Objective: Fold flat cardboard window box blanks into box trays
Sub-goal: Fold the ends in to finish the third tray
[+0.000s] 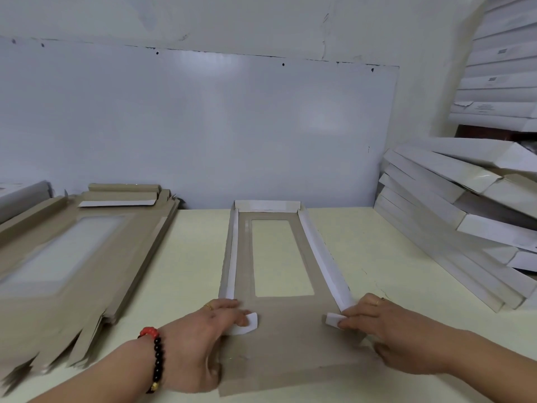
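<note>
A pale wall panel (203, 126) backs a cream surface (186, 257). A heap of folded white trays (453, 205) fills the right side, and a stack of flat brown blanks (72, 251) lies on the left.

1 window box blank (279, 338) lies at centre on the surface, directly ahead of the person. Its long axis runs straight away from the person toward the wall. Its window opening (282, 257) sits in the middle panel. The far end wall (267, 205) and both long side walls stand raised; the near end panel lies flat between the 2 forearms.

The left hand (203, 335) rests on the near-left corner, and its fingers (238, 315) press the left corner tab (247, 322) inward. The right hand (386, 327) holds the near-right corner; its fingers (353, 314) are curled round the end of the right side wall (322, 251) and pinch the right corner tab (332, 319).

Both tabs point toward each other across the short axis. The flat near end panel lies on the person's side of both sets of fingers, about equally near to each hand. Judgement: the next move lifts that panel up and over the tabs, so both tabs must stay turned inward.
</note>
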`<action>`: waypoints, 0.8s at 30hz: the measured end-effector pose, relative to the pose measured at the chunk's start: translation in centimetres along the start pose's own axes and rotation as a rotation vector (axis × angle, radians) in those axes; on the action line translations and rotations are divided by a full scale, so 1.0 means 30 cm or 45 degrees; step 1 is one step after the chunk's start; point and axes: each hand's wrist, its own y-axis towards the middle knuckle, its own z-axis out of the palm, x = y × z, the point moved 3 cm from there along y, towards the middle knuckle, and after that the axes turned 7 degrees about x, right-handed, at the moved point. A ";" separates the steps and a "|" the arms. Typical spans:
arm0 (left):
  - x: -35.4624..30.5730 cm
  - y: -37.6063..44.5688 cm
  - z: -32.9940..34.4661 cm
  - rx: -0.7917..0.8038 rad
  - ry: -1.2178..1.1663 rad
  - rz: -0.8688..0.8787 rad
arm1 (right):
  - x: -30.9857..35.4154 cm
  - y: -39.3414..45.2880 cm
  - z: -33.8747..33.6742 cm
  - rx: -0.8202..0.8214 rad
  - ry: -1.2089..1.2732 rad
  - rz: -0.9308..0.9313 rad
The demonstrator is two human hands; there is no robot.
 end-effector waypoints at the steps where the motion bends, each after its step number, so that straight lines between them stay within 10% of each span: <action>1: -0.006 -0.002 -0.006 0.020 0.002 0.018 | 0.005 0.000 -0.001 -0.014 0.002 0.003; 13: -0.028 -0.007 -0.034 0.239 0.087 0.020 | 0.006 -0.011 0.000 0.090 0.054 0.017; 24: -0.054 0.027 -0.013 -0.218 -0.403 -0.150 | -0.019 0.026 0.021 -0.267 0.192 0.036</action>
